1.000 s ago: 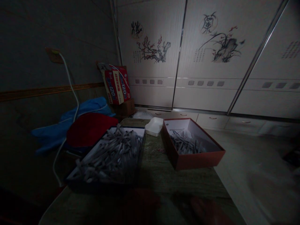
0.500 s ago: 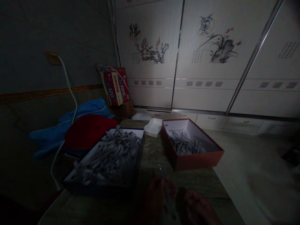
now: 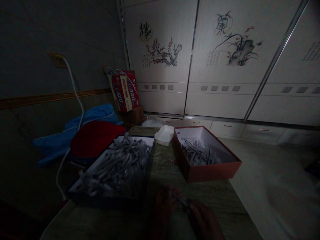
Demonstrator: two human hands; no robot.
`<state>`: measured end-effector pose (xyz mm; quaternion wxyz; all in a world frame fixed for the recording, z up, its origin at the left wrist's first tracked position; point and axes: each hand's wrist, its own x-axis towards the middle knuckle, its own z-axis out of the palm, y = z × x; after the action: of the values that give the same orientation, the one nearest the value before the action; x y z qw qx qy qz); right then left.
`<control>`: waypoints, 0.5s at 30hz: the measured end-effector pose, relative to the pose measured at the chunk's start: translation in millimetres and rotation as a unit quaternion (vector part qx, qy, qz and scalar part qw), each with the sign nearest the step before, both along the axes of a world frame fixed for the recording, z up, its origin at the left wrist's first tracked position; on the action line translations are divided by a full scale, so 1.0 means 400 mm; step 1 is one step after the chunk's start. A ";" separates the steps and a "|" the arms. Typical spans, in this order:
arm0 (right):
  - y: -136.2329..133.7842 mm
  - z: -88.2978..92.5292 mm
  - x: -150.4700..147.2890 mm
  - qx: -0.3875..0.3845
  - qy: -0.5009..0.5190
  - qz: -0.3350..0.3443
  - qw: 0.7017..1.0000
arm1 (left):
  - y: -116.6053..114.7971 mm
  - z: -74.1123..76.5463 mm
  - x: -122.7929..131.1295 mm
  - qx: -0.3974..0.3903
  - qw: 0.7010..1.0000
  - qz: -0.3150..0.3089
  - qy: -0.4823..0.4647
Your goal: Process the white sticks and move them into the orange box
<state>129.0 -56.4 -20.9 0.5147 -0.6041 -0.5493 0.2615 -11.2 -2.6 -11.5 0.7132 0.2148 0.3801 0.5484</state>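
Observation:
The scene is very dark. My left hand point(image 3: 163, 208) and my right hand point(image 3: 203, 221) meet low over the table point(image 3: 225, 200), fingers pinched on a thin pen-like stick point(image 3: 180, 200) held between them. Just left of them stands a dark blue box point(image 3: 147, 166) heaped with several grey pen parts point(image 3: 117, 163). Farther back on the right sits a red box point(image 3: 212, 171) with a smaller pile of thin pens point(image 3: 198, 155) inside.
A small white tray point(image 3: 164, 135) lies between the boxes at the table's far edge. Left of the table are a red cushion point(image 3: 93, 136), blue cloth point(image 3: 75, 128), a white cable point(image 3: 75, 100) and a red carton point(image 3: 123, 90). Painted wardrobe doors point(image 3: 225, 66) fill the back.
My hands have come up from the bottom edge and closed together on the thin stick; half a second ago it stood more upright, now it lies flatter between them.

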 end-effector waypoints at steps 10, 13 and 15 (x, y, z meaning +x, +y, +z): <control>-0.017 -0.020 -0.008 0.035 -0.113 -0.037 0.992 | -0.006 0.014 0.002 0.013 0.999 0.016 0.044; -0.021 -0.026 -0.005 0.036 -0.112 -0.046 0.992 | 0.001 -0.004 0.001 0.015 0.998 0.016 0.050; -0.023 -0.033 0.001 0.052 -0.126 -0.060 0.989 | 0.005 -0.012 0.001 0.013 0.999 0.014 0.040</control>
<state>129.6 -65.7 -34.0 0.4869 -0.6367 -0.5852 0.1229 -10.9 -0.5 -16.5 0.6866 0.2402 0.4041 0.5546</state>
